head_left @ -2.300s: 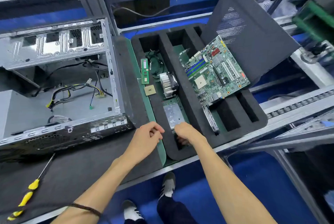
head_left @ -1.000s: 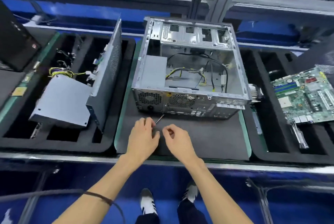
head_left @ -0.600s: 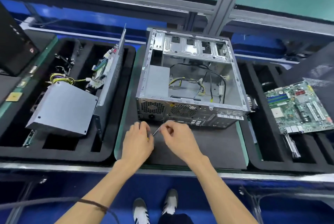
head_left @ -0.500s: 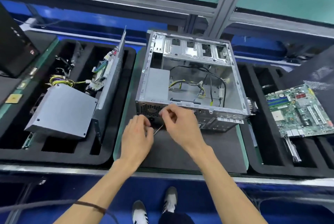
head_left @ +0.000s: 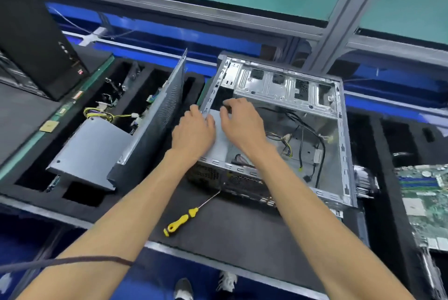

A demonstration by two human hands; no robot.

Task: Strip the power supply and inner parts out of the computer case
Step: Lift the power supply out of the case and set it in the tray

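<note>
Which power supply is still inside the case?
The one under both hands, left hand and right hand, in the open case. The other power supply lies out in the left foam tray.

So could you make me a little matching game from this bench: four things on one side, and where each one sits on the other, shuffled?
Things:
1. screwdriver
2. power supply
3. motherboard
4. left hand

Places:
A. in the foam tray at the far right
B. over the left wall of the computer case
C. on the dark mat, in front of the case
D. inside the case, in its left half, under both hands

Pairs: 1-C, 2-D, 3-A, 4-B
</note>
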